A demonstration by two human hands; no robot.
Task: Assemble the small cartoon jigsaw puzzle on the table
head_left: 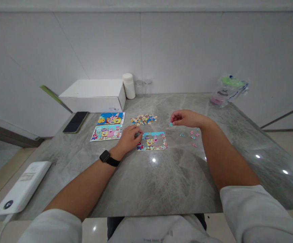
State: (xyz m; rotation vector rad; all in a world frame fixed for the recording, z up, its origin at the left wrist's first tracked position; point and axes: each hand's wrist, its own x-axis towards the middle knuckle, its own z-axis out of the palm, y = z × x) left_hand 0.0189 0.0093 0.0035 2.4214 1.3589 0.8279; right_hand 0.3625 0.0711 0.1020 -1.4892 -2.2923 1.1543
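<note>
A partly assembled jigsaw puzzle [150,147] with cartoon figures lies flat on the grey table, with a gap right of its middle. My left hand [130,138] rests at its left edge, fingers curled; whether anything sits between them is hidden. My right hand [184,118] is to the upper right of the puzzle, its fingers pinched on a light blue puzzle piece [171,124]. Several loose pink pieces [194,145] and blue pieces [182,135] are scattered below and right of that hand. Behind the puzzle is a heap of mixed pieces [144,119].
Two picture cards [108,132] lie left of the puzzle, beside a phone [76,122]. A white box [93,94], a white bottle [128,86] and two clear glasses [147,88] stand at the back. A plastic bag [228,91] sits back right, a white power bank [25,185] front left.
</note>
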